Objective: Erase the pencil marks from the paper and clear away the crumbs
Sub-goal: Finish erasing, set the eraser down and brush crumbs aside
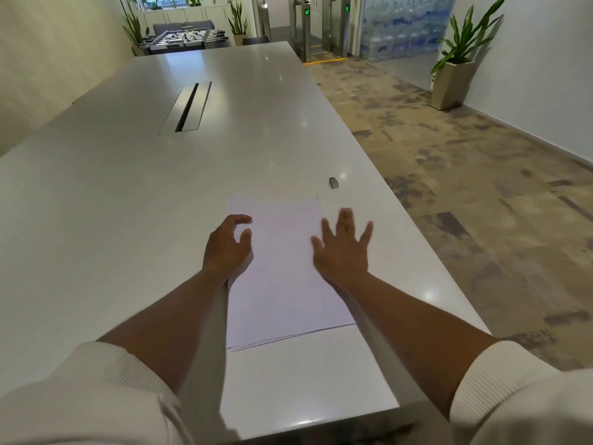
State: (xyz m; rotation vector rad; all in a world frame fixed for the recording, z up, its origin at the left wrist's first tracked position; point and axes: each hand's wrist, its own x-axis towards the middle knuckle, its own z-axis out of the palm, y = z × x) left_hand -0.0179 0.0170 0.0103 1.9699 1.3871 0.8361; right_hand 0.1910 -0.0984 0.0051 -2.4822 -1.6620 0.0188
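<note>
Both hands are out over the table [128,194] and neither one holds anything: the left hand [227,248] sits at the left edge of the paper [282,271] with its fingers loosely curled and nothing in them, apparently resting on or just above that edge, while the right hand [345,248] is spread wide, fingers straight and fanned, over the sheet's right edge. The paper lies flat near the front of the table between the two forearms, and its near edge shows more than one sheet stacked. Pencil marks? I can't make any out from here; the sheet reads as blank, too faint to tell either way, and no crumbs show. The eraser [333,183] lies by itself beyond the paper's far right corner, near the right hand but not touching it, so by my reading the rubbing is either yet to start or is done with; the frame can't settle which. Pale ribbed sleeves are pushed up both arms. Further up the table a cable slot [186,107] is set into the top, well apart from the work. A potted plant [455,59] stands by the right wall, turnstile gates [321,27] beyond. Nothing sits between right hand and eraser; the table's right edge is close, a risk for anything swept that way.
</note>
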